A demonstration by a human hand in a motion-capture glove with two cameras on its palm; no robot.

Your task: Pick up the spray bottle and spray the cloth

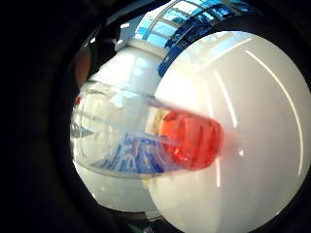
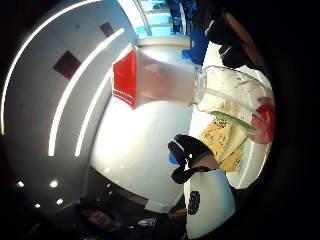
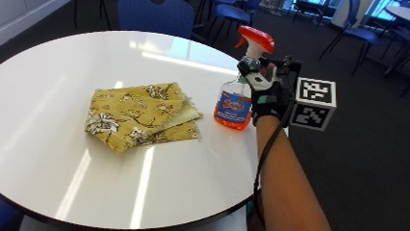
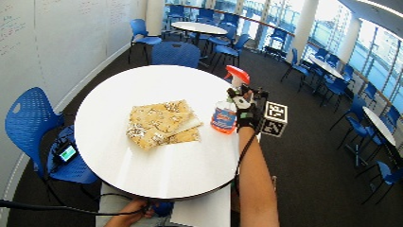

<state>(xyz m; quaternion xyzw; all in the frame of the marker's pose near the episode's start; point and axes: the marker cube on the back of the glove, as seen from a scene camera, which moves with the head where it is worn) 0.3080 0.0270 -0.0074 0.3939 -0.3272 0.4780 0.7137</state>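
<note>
A clear spray bottle (image 3: 234, 103) with a red trigger head, a blue label and orange liquid in its base is upright by the right edge of the round white table (image 3: 96, 62). My gloved right hand (image 3: 268, 98) grips it from the right, fingers curled round its neck and upper body. Whether its base touches the table I cannot tell. A folded yellow floral cloth (image 3: 137, 115) lies flat on the table, left of the bottle and apart from it. The palm views are filled by the bottle (image 1: 146, 141) and its red head (image 2: 125, 77), with the cloth (image 2: 222, 137) behind.
Blue chairs (image 3: 157, 14) stand behind the table, and another (image 4: 38, 127) at its left. A second round table (image 4: 198, 27) is farther back. The bare hand (image 4: 129, 215) is low at the table's near edge.
</note>
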